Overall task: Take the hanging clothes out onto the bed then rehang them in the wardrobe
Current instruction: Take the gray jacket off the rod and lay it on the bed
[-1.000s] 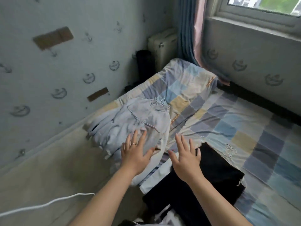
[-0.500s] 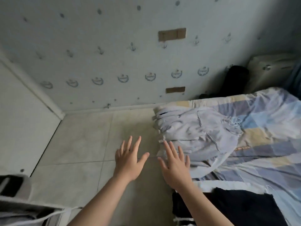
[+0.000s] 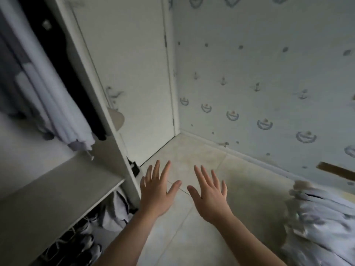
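Note:
My left hand and my right hand are held out over the floor with fingers spread, holding nothing. The open wardrobe fills the left side. Pale lilac hanging clothes and a dark garment hang inside it, above a white shelf. A pile of pale lilac clothes lies at the right edge, apart from both hands. The bed itself is out of view.
A white door stands behind the wardrobe side panel. Patterned wallpaper covers the right wall. Tiled floor lies below my hands. Shoes and a grey bag sit under the wardrobe shelf.
My view has swung left from the bed to the wardrobe. Both hands left the clothes pile and stay spread and empty. The pile now sits at the right edge.

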